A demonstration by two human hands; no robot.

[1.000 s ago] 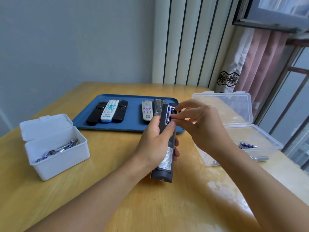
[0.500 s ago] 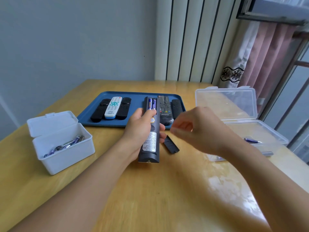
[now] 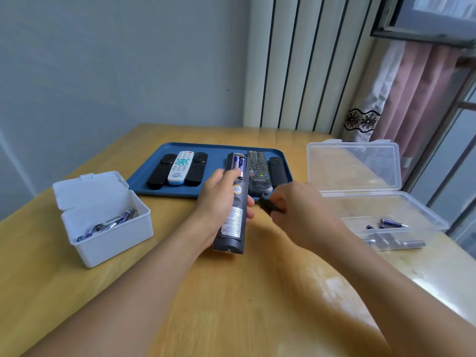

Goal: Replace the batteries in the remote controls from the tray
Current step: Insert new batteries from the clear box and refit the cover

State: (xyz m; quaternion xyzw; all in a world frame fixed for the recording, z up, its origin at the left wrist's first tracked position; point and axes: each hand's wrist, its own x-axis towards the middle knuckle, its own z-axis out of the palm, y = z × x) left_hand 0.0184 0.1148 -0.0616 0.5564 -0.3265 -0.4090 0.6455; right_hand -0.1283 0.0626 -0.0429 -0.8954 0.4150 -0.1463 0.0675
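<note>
My left hand (image 3: 221, 202) grips a dark grey remote (image 3: 233, 222) back side up, above the table in front of the blue tray (image 3: 213, 148). Its battery bay is uncovered and two blue batteries (image 3: 239, 164) sit in it. My right hand (image 3: 298, 207) pinches the small black battery cover (image 3: 266, 206) just right of the remote. On the tray lie several more remotes: a white one (image 3: 180, 167) between two black ones at the left, and a grey one (image 3: 258, 171) and a black one (image 3: 277, 171) at the right.
A white open box (image 3: 108, 235) with several batteries stands at the left. A clear plastic box (image 3: 386, 212) with its lid up, holding a few batteries, stands at the right. Behind are a wall, a ribbed panel and a pink curtain.
My right hand left the battery bay, dropped to the black cover lying on the table and picked it up. The left hand swung the remote a little left.
</note>
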